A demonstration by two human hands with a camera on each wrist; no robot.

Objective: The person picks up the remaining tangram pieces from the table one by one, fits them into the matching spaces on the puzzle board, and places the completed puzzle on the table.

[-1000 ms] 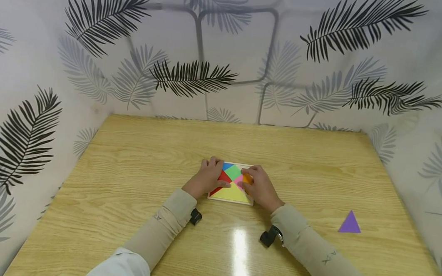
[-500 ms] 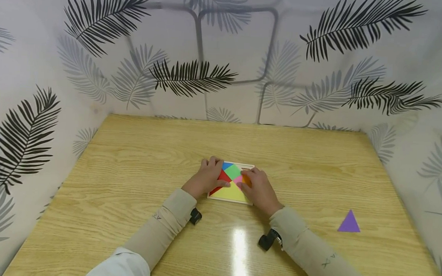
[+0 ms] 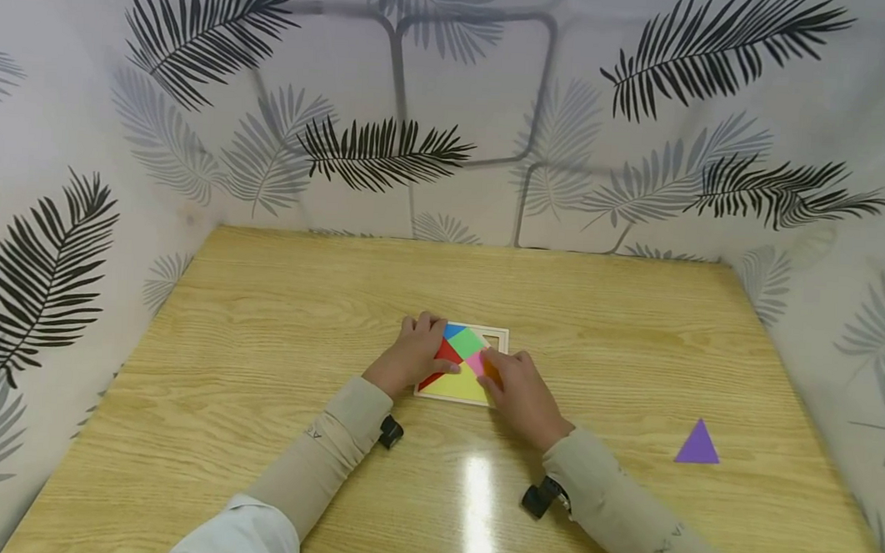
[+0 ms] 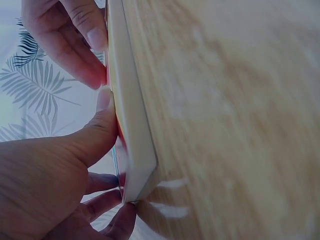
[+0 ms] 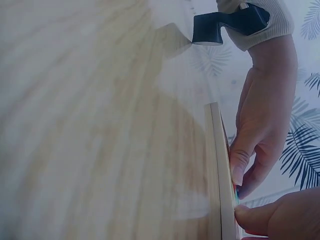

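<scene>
A square tangram tray (image 3: 505,338) lies between both hands in the middle of the table. My left hand (image 3: 412,354) grips its left side, thumb over the red piece (image 3: 448,351) and fingers at the edge; in the left wrist view that thumb (image 4: 102,117) presses on top. My right hand (image 3: 528,395) holds an orange piece (image 3: 491,372) between thumb and index finger, over the tray's right side. Blue (image 3: 453,330), green (image 3: 469,343), pink (image 3: 475,362) and yellow (image 3: 457,387) pieces sit in the tray. Bare tray bottom shows at the upper right corner.
A purple triangle (image 3: 699,444) lies on the wooden table (image 3: 321,303), off to the right. Black wrist cameras (image 3: 392,432) stick out from both cuffs. A leaf-patterned cloth (image 3: 461,202) closes off the back and sides.
My right hand has drawn toward me slightly with the orange piece, and more of the bare upper right corner shows. The left hand has stayed on the tray.
</scene>
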